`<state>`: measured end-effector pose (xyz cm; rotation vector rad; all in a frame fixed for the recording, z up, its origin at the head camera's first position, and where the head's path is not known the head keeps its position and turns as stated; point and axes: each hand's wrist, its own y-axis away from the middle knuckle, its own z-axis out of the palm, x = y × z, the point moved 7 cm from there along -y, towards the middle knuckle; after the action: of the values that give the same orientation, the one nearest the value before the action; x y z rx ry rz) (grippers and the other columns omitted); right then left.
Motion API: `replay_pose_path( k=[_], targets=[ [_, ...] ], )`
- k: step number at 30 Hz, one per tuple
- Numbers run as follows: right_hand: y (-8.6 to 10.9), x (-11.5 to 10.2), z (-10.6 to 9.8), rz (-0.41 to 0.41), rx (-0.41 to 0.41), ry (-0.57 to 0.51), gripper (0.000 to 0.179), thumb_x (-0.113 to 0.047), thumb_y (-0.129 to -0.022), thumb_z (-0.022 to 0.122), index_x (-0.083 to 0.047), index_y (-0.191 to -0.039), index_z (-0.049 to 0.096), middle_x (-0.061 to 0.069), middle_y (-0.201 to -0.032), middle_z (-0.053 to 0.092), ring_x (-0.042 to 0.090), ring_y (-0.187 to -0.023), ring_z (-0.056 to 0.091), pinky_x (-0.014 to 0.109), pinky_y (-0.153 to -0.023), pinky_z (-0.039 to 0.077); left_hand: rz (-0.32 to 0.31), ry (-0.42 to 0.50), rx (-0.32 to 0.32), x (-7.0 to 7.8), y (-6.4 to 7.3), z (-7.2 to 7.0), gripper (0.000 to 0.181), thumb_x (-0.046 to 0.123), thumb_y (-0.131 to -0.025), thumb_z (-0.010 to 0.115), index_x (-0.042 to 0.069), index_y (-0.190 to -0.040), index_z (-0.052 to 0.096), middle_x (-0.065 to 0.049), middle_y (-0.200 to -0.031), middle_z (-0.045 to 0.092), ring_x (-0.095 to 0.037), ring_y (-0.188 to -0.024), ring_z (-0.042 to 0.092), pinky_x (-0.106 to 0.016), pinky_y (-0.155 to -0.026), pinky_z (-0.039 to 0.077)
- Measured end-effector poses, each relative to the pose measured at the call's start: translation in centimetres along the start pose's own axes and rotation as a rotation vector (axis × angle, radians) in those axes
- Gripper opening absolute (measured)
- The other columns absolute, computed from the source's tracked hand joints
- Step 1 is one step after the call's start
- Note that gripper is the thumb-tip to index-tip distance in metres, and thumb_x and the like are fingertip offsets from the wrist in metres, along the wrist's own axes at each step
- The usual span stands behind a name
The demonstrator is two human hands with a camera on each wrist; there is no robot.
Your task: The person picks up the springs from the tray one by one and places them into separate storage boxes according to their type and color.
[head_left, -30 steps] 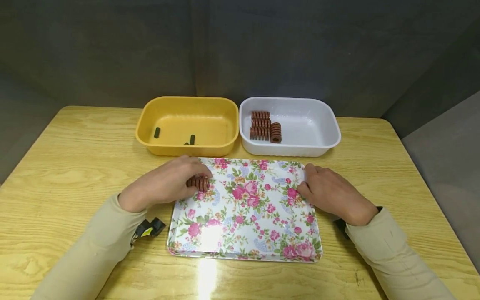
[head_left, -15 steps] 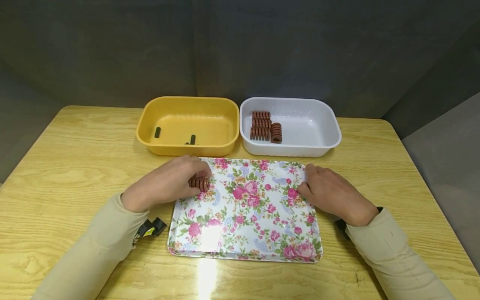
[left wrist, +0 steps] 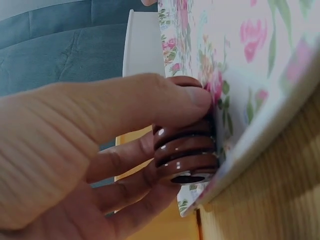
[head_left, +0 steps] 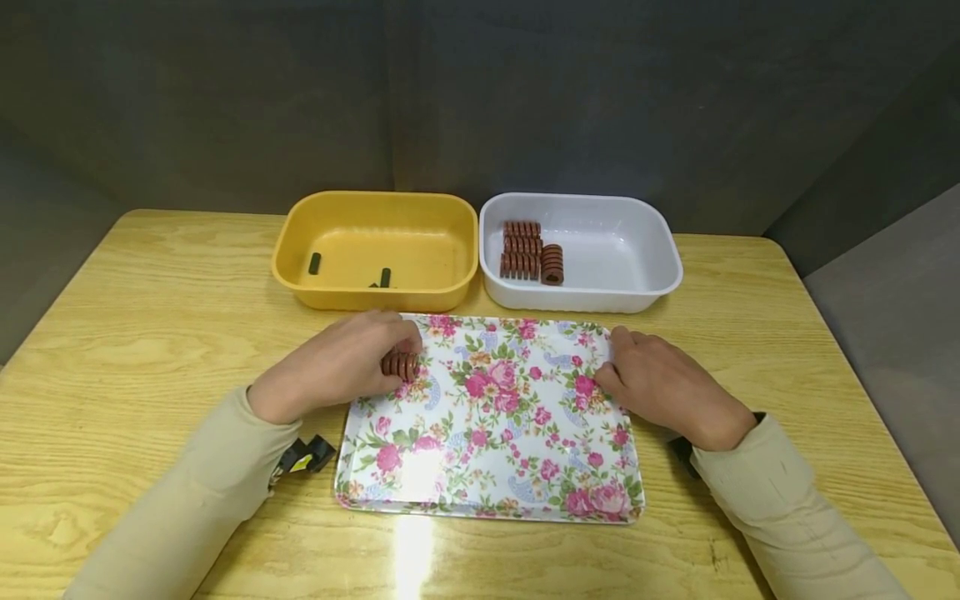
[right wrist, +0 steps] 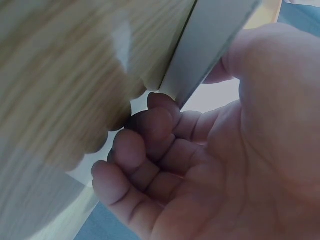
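Observation:
My left hand (head_left: 337, 362) pinches a brown coil spring (head_left: 402, 367) between thumb and fingers at the upper left of a floral tray (head_left: 480, 467). In the left wrist view the thumb lies across the coils of the spring (left wrist: 185, 155), which lies on its side against the tray surface just inside the rim. At the tray's upper right, my right hand (head_left: 663, 383) holds the edge, thumb over the rim. The right wrist view shows the curled fingers (right wrist: 127, 150) at the tray's outer side, close over the wooden table.
Behind the tray stand a yellow bin (head_left: 375, 300) with a few short dark green pieces (head_left: 314, 264), and a white bin (head_left: 600, 300) beside it. Several brown coil springs (head_left: 522, 247) lie in the white bin's left half. The wooden table (head_left: 187, 333) extends around.
My left hand and wrist have shifted very slightly to the right, still holding the coil spring. The right hand and the tray have stayed in place.

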<state>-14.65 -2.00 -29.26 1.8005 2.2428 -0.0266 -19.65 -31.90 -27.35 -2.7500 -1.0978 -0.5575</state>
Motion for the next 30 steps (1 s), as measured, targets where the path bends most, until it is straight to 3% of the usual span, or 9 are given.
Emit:
replay_pose_path(
  k=[7,11,19,30],
  targets=[
    [0.0,0.1,0.0,0.001,0.003,-0.011,0.017,-0.021,-0.102,0.048,-0.008,-0.09,0.049,0.004,-0.074,0.053,0.015,-0.061,0.045,0.028,-0.062,0.037,-0.012,-0.026,0.004,-0.1,-0.1,0.0,0.024,0.015,-0.078,0.086,0.017,-0.095,0.07,0.004,-0.09,0.065,-0.012,-0.08,0.055,-0.029,-0.073,0.047],
    [0.0,0.1,0.0,0.004,0.003,-0.002,0.017,-0.021,-0.102,0.048,-0.008,-0.091,0.049,0.004,-0.074,0.052,0.015,-0.062,0.046,0.028,-0.063,0.038,0.017,0.035,0.022,-0.1,-0.2,-0.1,0.02,0.015,-0.078,0.084,0.018,-0.093,0.07,0.006,-0.085,0.067,-0.008,-0.075,0.057,-0.026,-0.069,0.049],
    [0.1,0.1,-0.1,0.007,0.003,0.002,0.016,-0.021,-0.101,0.048,-0.007,-0.092,0.05,0.004,-0.074,0.052,0.015,-0.063,0.046,0.029,-0.064,0.039,-0.009,0.142,0.1,-0.6,-0.2,-0.8,0.033,0.019,-0.075,0.083,0.013,-0.106,0.073,0.003,-0.089,0.071,-0.008,-0.074,0.059,-0.027,-0.071,0.051],
    [0.1,-0.1,0.0,0.008,0.001,-0.01,0.016,-0.021,-0.101,0.049,-0.007,-0.093,0.049,0.004,-0.075,0.05,0.016,-0.064,0.044,0.029,-0.065,0.038,-0.005,0.163,0.217,-0.1,-0.2,-1.3,0.041,0.022,-0.073,0.087,0.012,-0.111,0.074,0.001,-0.101,0.075,-0.012,-0.085,0.064,-0.031,-0.078,0.053]
  ],
)
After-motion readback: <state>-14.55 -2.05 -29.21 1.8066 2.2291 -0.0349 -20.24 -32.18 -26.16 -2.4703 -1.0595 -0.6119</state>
